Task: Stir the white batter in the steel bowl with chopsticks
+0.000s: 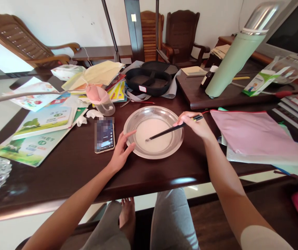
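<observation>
A round, shallow metal dish [154,155] sits on the dark table and holds a smooth whitish substance [155,128]; whether it is liquid or powder I cannot tell. My left hand [123,151] rests at the dish's left rim, index finger and thumb spread apart over the edge. From the right, my right hand [190,123] grips a pair of black chopsticks [168,130] near their upper ends. Their tips meet the whitish substance near the dish's middle. Just left of my left hand lies a phone [104,135] with its screen lit.
Booklets [43,123] and a pink-lidded cup [102,100] stand left. Behind the dish is an open black case [149,81]. A green thermos [237,62], small box [262,81] and glass teapot [292,66] stand back right. A pink pouch [255,133] lies right.
</observation>
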Demonstrator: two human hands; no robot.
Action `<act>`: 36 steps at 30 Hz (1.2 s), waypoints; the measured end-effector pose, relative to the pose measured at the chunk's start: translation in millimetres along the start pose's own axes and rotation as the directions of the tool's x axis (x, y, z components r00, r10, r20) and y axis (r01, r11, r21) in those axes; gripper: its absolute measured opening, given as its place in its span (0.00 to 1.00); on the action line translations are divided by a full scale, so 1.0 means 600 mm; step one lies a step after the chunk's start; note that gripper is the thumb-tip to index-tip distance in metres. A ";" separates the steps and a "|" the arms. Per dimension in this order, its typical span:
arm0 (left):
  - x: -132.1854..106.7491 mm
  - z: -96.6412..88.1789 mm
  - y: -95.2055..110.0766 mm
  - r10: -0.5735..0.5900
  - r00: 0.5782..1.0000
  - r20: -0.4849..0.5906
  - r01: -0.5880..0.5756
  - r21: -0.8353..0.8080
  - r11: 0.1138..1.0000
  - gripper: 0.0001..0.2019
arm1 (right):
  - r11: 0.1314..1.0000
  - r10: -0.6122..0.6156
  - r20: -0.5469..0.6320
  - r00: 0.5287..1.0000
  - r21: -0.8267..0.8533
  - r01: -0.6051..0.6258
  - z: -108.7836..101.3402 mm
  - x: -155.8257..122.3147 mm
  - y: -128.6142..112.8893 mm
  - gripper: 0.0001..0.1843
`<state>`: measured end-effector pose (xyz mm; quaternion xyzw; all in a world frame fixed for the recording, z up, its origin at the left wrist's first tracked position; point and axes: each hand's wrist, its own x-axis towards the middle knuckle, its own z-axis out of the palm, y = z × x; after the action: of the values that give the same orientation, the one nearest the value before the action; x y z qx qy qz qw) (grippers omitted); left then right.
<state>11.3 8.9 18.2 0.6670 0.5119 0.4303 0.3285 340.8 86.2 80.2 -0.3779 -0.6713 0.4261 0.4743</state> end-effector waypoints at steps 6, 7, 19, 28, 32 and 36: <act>-0.001 -0.001 0.000 -0.024 1.000 -0.008 0.024 0.005 1.000 0.29 | 0.999 -0.030 -0.242 0.970 -0.033 0.022 -0.016 0.003 0.002 0.24; -0.001 -0.001 0.000 -0.025 1.000 -0.006 0.025 0.003 1.000 0.29 | 0.999 -0.035 -0.282 0.959 -0.019 0.031 -0.022 0.003 0.004 0.25; -0.001 -0.002 0.000 -0.014 1.000 -0.012 0.014 0.031 0.999 0.28 | 0.999 -0.025 -0.094 0.995 -0.038 0.021 0.001 0.003 -0.002 0.23; -0.001 -0.001 0.002 -0.017 1.000 -0.001 0.017 0.014 1.000 0.29 | 1.000 -0.004 -0.061 0.998 0.021 0.005 -0.008 -0.002 -0.001 0.26; -0.001 -0.002 0.003 -0.013 1.000 -0.003 0.013 0.017 1.000 0.28 | 0.999 -0.010 0.013 1.000 -0.045 0.010 0.014 0.001 -0.006 0.24; -0.001 -0.002 0.003 -0.032 0.999 -0.003 0.032 0.029 0.999 0.29 | 0.997 -0.029 -0.205 0.978 -0.072 0.015 -0.004 0.002 -0.003 0.25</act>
<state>10.7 7.8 19.9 0.6629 0.5292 0.4183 0.3248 342.8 87.3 82.8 -0.4289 -0.6371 0.3557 0.5326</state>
